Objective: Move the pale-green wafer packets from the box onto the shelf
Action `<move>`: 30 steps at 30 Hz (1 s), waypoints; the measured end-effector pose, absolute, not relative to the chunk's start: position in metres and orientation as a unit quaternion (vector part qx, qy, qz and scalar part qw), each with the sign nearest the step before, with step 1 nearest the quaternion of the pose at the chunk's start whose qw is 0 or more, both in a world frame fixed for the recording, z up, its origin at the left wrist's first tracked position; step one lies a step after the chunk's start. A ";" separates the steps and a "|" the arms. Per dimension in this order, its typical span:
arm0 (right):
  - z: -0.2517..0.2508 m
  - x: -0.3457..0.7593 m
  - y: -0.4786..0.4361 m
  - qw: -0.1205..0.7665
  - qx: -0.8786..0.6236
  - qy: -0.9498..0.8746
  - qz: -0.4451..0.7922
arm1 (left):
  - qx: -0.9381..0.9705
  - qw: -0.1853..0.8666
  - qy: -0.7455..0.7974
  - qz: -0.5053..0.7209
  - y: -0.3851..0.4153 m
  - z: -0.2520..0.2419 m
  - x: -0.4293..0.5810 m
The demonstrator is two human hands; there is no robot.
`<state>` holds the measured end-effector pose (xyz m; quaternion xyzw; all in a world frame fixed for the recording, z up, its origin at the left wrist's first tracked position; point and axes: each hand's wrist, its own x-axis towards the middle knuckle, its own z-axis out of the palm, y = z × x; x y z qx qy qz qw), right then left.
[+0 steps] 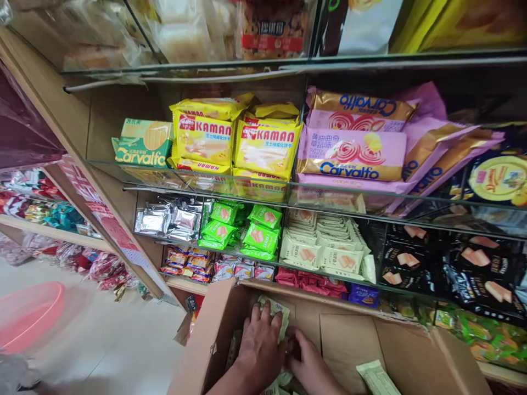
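A brown cardboard box (349,334) stands open in front of the shelves, with pale green snack packets inside it. My left hand (259,343) reaches into its left part, fingers curled over a pale green snack packet (280,318); its thumb is hidden. Close beside it, my right hand (307,362) has its fingers bent inward toward the left hand, and whatever lies between them is in shadow. Another pale green packet (377,378) lies apart at the box's right side. Similar pale packets (323,252) stand in rows on the shelf just above.
Glass-fronted shelves hold yellow wafer packs (206,137), pink cookie packs (352,153), green packets (259,236), silver packets (168,219) and black packets (411,258). A glass edge (247,184) runs above the box. On the floor at left sits a pink basin (31,315).
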<state>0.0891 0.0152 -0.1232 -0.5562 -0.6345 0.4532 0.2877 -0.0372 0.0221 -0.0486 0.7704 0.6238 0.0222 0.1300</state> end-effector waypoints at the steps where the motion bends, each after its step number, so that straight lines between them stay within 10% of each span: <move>1: -0.126 0.089 0.017 0.280 -0.558 -0.639 0.449 | 0.770 0.130 0.624 0.021 0.022 -0.051 -0.037; 30: -0.104 0.121 0.018 0.146 -0.620 -0.625 0.452 | 0.777 0.133 0.614 0.034 0.021 -0.052 -0.035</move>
